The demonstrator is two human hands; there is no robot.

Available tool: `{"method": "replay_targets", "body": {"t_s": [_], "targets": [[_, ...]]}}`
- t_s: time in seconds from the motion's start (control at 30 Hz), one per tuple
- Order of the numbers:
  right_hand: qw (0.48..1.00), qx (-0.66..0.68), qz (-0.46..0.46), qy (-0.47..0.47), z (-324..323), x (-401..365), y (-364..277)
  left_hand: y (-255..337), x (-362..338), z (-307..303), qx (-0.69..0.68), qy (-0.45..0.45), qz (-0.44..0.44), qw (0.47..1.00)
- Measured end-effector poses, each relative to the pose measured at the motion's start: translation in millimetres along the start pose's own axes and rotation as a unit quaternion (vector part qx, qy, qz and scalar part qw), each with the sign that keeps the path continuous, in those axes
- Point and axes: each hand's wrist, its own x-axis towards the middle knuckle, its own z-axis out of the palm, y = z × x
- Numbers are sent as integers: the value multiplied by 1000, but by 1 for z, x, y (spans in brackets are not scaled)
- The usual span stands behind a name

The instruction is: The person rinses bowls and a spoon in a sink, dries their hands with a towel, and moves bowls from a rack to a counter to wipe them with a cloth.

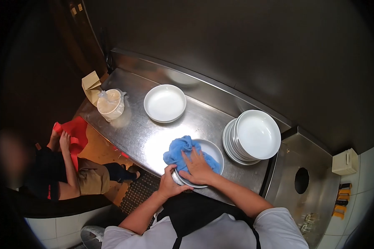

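Note:
A shallow white bowl [217,152] is at the front edge of the steel counter, close to my body. My left hand [170,183] grips its near left rim, thumb along the near side. Inside the bowl lies a bunched blue cloth [180,150], which also hangs over the far left rim. My right hand [197,167] presses the cloth against the inside of the bowl, its fingers partly spread over the fabric. Behind, another white bowl [165,103] stands alone on the counter. To the right is a stack of white bowls [258,135], several high.
A plastic-wrapped tub [110,103] and a brown paper bag [90,85] stand at the counter's left end. On the right is a steel sink [284,182] with a round dark hole. At left, another person [66,166] holds a red cloth [75,135].

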Motion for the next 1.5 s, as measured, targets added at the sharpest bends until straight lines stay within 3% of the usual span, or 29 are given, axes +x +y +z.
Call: {"method": "replay_targets", "body": {"t_s": [0.17,0.27,0.37,0.47,0.67,0.77,0.87,0.9,1.03,1.23,1.33,1.43,1.5], "targets": [[982,186,-29,-9,1,-9,-11,10,1,7,53,54,42,996],[951,304,41,-43,-26,-15,-26,5,1,10,47,44,52,997],[793,606,54,-20,-24,-19,2,-7,0,15,27,42,71,996],[807,577,56,116,-77,-35,0,-8,8,10,88,45,106,989],[924,280,87,246,-100,-31,6,18,13,4,115,44,199,972],[968,43,46,242,-66,-18,15,19,12,9,114,43,197,973],[983,-112,52,135,-29,-9,15,19,17,14,62,47,218,973],[992,-87,59,68,-23,-7,17,19,17,15,51,46,214,975],[999,-6,24,25,-5,-1,18,10,13,18,39,34,154,987],[991,123,25,-51,-17,-4,-16,0,18,24,40,55,197,978],[935,346,63,-41,-22,-10,-19,13,17,21,-10,51,170,984],[768,636,73,-14,-24,-14,-1,17,21,18,-14,25,184,983],[767,635,66,72,-38,-19,3,20,23,11,88,59,210,972]]}}
